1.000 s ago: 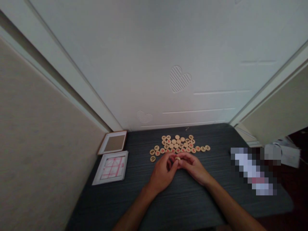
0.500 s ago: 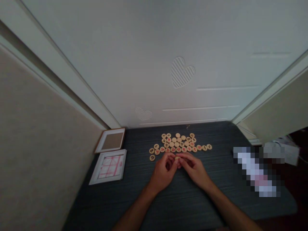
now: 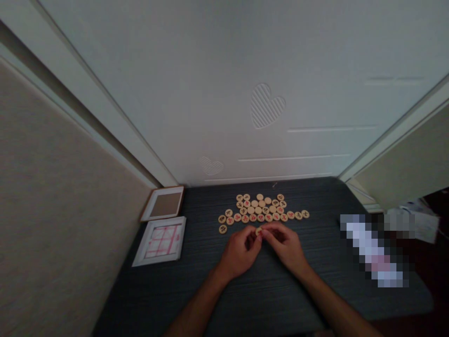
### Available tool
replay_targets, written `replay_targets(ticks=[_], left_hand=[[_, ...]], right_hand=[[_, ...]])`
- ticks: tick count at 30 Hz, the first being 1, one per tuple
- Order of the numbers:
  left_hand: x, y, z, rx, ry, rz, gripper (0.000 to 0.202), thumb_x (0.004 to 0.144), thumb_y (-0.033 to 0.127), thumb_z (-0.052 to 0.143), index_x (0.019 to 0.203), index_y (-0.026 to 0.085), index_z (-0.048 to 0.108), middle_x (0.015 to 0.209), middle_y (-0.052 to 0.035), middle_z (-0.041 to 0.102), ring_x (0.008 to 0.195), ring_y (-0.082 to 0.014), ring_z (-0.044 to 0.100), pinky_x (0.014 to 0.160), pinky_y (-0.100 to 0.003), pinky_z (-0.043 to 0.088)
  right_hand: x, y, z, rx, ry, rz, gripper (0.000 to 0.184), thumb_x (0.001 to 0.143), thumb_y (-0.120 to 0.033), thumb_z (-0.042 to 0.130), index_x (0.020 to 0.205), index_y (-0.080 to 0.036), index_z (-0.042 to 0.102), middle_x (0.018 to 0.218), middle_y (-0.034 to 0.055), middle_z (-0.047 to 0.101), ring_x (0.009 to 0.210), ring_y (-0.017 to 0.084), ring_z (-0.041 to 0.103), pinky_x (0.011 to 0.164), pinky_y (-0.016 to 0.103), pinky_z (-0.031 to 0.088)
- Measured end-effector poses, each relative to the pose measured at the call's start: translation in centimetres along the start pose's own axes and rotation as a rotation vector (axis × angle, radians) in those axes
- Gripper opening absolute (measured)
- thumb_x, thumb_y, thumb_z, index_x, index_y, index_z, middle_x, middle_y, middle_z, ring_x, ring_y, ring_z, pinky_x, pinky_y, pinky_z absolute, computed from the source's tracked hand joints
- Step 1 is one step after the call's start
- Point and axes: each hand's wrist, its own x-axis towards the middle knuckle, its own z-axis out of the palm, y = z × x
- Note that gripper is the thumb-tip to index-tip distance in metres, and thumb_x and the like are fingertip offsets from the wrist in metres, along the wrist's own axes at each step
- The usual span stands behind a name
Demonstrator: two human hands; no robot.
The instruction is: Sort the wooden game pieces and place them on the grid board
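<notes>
Between the fingertips of both hands is a small round xiangqi piece [image 3: 258, 231], pale wood with a bit of red marking on its face. My left hand [image 3: 241, 250] pinches it from the left side. From the right, my right hand [image 3: 285, 247] grips it with thumb and fingers. Just beyond the hands lie several more xiangqi pieces [image 3: 260, 217], spread in rows on the dark table [image 3: 210, 295]. Some show red or black characters; others [image 3: 258, 210] look blank on top. One black-marked piece [image 3: 222, 229] lies apart at the near left of the rows.
At the table's left stand an open box half [image 3: 163, 220] with a brown inside and a white one [image 3: 164, 241] with red grid lines. A pixelated item [image 3: 372, 252] lies at the right. A white panel [image 3: 175, 93] with embossed hearts rises behind the table.
The fingers have shifted slightly around the held piece, and more of its face shows now. The view has moved a little; the pieces in the rows stay put.
</notes>
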Motion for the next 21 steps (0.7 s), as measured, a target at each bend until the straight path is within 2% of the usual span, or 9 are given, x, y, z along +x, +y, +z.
replay_targets(ticks=[10,12,17,21], left_hand=[[0.01,0.06,-0.31,-0.011,-0.028,-0.013,0.037,0.103,0.042,0.042,0.083,0.021,0.065,0.076,-0.0008,0.069,0.07,-0.0151,0.062,0.067,-0.024,0.046],[0.04,-0.1,-0.27,-0.012,-0.027,-0.022,0.038,0.103,0.042,0.04,0.083,0.021,0.064,0.076,-0.001,0.068,0.07,-0.0153,0.063,0.067,-0.024,0.046],[0.09,-0.46,-0.18,0.004,-0.02,-0.03,0.037,0.104,0.041,0.039,0.082,0.021,0.063,0.072,-0.0007,0.067,0.067,-0.0153,0.061,0.062,-0.024,0.044],[0.04,-0.56,-0.04,0.019,-0.008,-0.019,0.036,0.103,0.039,0.041,0.08,0.021,0.061,0.072,-0.0003,0.066,0.066,-0.015,0.061,0.06,-0.024,0.042]], right_hand=[[0.15,-0.22,-0.13,-0.116,-0.037,-0.152,0.017,0.093,-0.036,0.066,0.105,-0.028,0.076,0.105,0.0061,0.072,0.1,0.022,0.067,0.088,0.036,0.055],[0.12,-0.01,-0.05,-0.126,-0.053,-0.166,0.02,0.093,-0.036,0.066,0.108,-0.028,0.075,0.107,0.0066,0.071,0.098,0.021,0.067,0.085,0.035,0.056],[0.01,-0.05,0.33,-0.134,-0.061,-0.197,0.024,0.09,-0.033,0.068,0.113,-0.028,0.071,0.1,0.0051,0.068,0.079,0.017,0.064,0.073,0.032,0.056],[-0.05,-0.85,0.32,-0.233,-0.08,-0.251,0.026,0.088,-0.028,0.068,0.114,-0.029,0.07,0.095,0.0044,0.067,0.078,0.018,0.061,0.07,0.033,0.054]])
